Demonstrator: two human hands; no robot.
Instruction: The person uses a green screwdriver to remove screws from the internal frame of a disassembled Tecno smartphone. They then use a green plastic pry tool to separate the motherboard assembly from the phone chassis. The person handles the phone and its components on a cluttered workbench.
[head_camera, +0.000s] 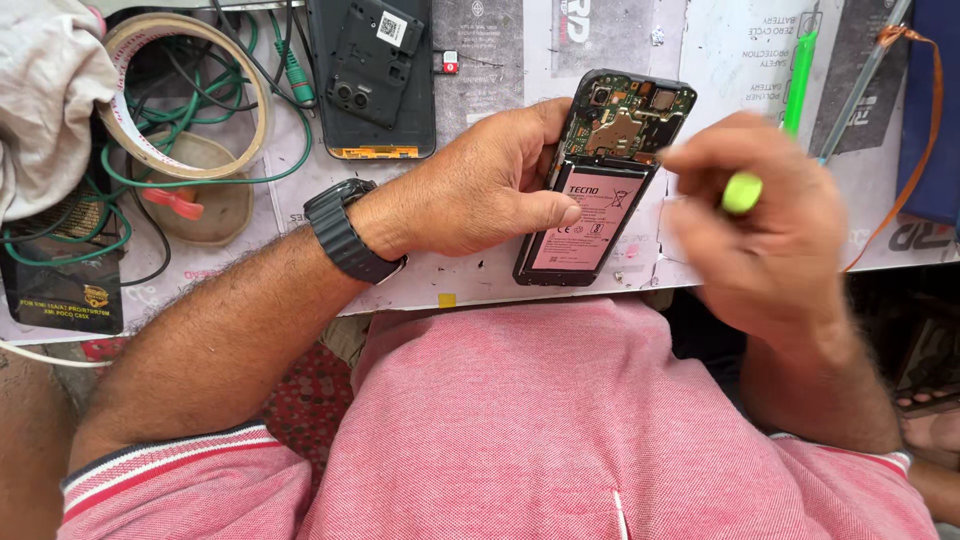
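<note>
Steadying the opened phone (600, 190) between back cover (372, 75) and green tool (742, 190).

The left hand (480, 190) steadies an opened phone (600, 180); the right hand (770, 220) holds a green tool (742, 192).

Left of phone: blocked by left hand (480, 185), thumb laid across the battery of the opened phone (600, 180).
Right of phone: blocked by right hand (770, 215) gripping a green-handled tool (742, 190).
Above phone: bare strip of work mat (640, 40), passable.
Far left: crowded by tape roll (185, 95), green cables (215, 95), cloth (45, 100).
Upper middle: taken by detached back cover (372, 80).
Right edge: narrowed by orange ribbon cable (925, 130) and green tool (800, 75).
</note>
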